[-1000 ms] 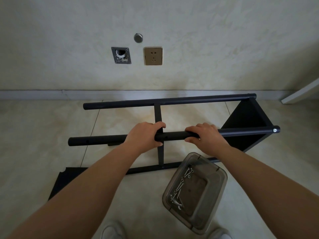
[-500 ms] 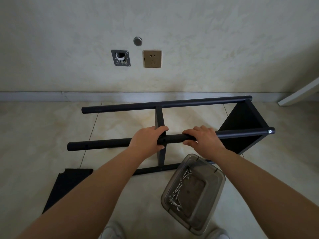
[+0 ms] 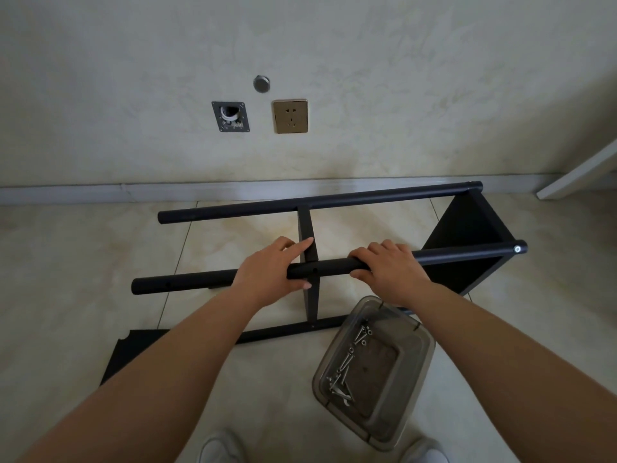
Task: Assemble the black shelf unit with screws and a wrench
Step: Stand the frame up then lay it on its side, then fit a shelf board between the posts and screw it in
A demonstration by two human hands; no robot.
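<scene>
Both hands gripped the near pole (image 3: 450, 254): left hand (image 3: 267, 274) hid its middle, right hand (image 3: 389, 270) curled over; wrench indiscernible among tub (image 3: 417, 379) screws (image 3: 347, 365).

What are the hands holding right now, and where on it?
Both hold the near black tube of the shelf frame. The left hand grips it just left of the middle crosspiece, index finger extended; the right hand grips just right of it.

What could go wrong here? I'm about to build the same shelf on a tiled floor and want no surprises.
The frame lies on its side with only the right-end shelf panel fitted, so the near pole, held by the left hand and right hand, could twist or swing. The screw tub sits right under the right forearm; a nudge might scatter screws. The loose panel could scrape the tiles.
</scene>
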